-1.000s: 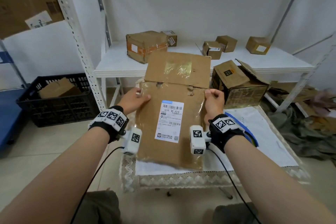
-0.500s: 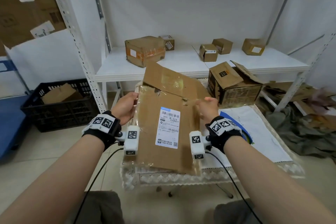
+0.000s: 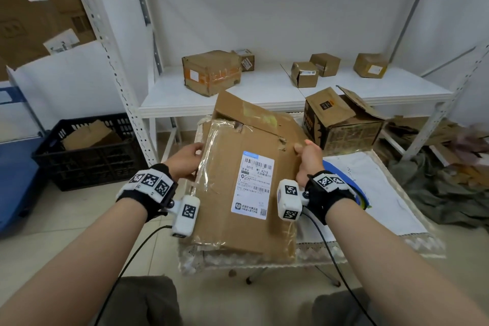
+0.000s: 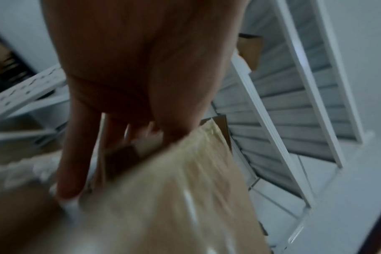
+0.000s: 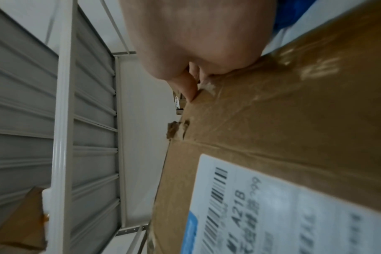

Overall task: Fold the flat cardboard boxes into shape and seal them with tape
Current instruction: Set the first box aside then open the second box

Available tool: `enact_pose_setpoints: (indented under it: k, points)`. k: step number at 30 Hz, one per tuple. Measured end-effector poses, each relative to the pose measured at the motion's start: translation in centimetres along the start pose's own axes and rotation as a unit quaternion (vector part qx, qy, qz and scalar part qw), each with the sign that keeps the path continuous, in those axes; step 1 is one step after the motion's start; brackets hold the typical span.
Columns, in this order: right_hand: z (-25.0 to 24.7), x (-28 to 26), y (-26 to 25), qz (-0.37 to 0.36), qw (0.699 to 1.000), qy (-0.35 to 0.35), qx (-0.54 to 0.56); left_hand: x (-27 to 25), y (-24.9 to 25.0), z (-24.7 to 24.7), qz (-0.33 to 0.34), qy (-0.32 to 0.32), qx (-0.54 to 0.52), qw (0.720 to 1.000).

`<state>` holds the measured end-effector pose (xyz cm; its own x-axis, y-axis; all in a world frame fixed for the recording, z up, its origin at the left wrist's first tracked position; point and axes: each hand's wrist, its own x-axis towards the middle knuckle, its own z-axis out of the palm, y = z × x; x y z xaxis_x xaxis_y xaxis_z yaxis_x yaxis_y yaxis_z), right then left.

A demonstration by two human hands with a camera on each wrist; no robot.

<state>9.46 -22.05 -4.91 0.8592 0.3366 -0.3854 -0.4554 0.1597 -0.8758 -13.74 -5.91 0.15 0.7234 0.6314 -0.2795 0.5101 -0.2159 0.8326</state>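
Observation:
A flattened brown cardboard box [image 3: 230, 188] with old clear tape and a white shipping label [image 3: 253, 188] is held tilted over the small table [image 3: 391, 193]. Its far flap [image 3: 254, 116] leans away to the right. My left hand [image 3: 186, 161] grips the box's left edge, thumb on top; in the blurred left wrist view the fingers [image 4: 72, 154] lie under the cardboard [image 4: 174, 197]. My right hand [image 3: 308, 160] grips the right edge near the flap crease, fingers [image 5: 185, 84] curled round the cardboard [image 5: 294, 120].
An open brown box [image 3: 341, 124] stands at the table's far right. A blue tape roll [image 3: 354, 190] lies behind my right wrist. Several small boxes sit on the white shelf [image 3: 264, 92]. A black crate [image 3: 87, 148] stands on the floor at left.
The box has turned clockwise and tilted, its far flap swinging right and away. Both hands have kept hold of the side edges and moved with it.

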Motion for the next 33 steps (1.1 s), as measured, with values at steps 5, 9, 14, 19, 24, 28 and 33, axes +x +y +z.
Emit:
enact_pose_setpoints:
  k: [5,9,14,19,24,28,33]
  points:
    - [0.1,0.6,-0.6,-0.008,1.000,0.008,0.016,-0.6,1.2,-1.2,-0.007,-0.028,0.094,0.995]
    - [0.4,-0.8,-1.7,-0.010,0.999,0.029,0.008,-1.2,3.1,-1.9,0.036,0.013,0.084,0.996]
    - [1.9,-4.6,-3.5,-0.129,0.973,0.000,-0.193,-2.1,6.4,-1.6,0.074,0.039,0.053,0.995]
    - [4.9,-11.0,-7.0,-0.188,0.932,-0.207,-0.230,-3.2,9.8,-0.2,0.095,0.050,0.074,0.992]
    - [6.6,-12.7,-7.1,-0.205,0.877,-0.224,-0.373,-3.4,11.0,0.7,0.104,0.053,0.091,0.989]
    - [5.9,-12.7,-7.8,-0.226,0.849,-0.173,-0.446,-3.4,10.6,0.5,0.085,0.061,0.106,0.989]
    - [4.1,-11.6,-9.4,-0.198,0.834,-0.145,-0.493,-3.4,9.6,-0.3,0.078,0.091,0.148,0.982]
